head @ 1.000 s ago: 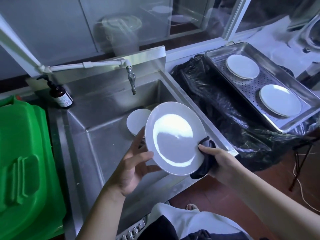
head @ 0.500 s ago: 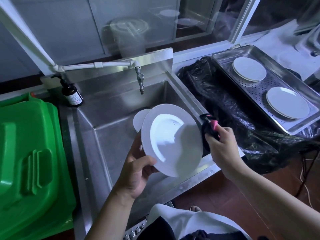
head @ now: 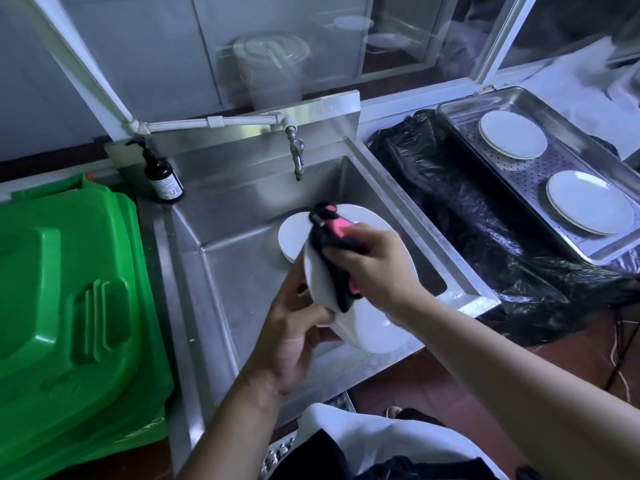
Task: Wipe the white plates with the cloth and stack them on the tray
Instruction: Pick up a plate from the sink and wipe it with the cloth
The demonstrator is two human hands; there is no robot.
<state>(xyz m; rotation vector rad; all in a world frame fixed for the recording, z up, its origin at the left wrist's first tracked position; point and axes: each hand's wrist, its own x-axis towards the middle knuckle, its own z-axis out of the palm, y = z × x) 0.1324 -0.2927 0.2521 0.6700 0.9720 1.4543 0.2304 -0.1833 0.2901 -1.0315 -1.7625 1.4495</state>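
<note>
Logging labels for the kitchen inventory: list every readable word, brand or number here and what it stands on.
Brown pump bottle: its white label carries print, too small and blurred to read.
No other text shows on the plates, tray, sink or green bin.

Four white plates show: one held [head: 375,336] over the sink [head: 242,271], one lying in the sink [head: 292,239], and two on the tray [head: 540,109], a far one [head: 512,134] and a near one [head: 589,201]. One cloth [head: 334,237], black and pink. Two hands, left [head: 294,336] and right [head: 372,268]. One tap [head: 297,154], one brown bottle [head: 162,176], one green bin lid [head: 69,306], one black bag [head: 485,237].
</note>
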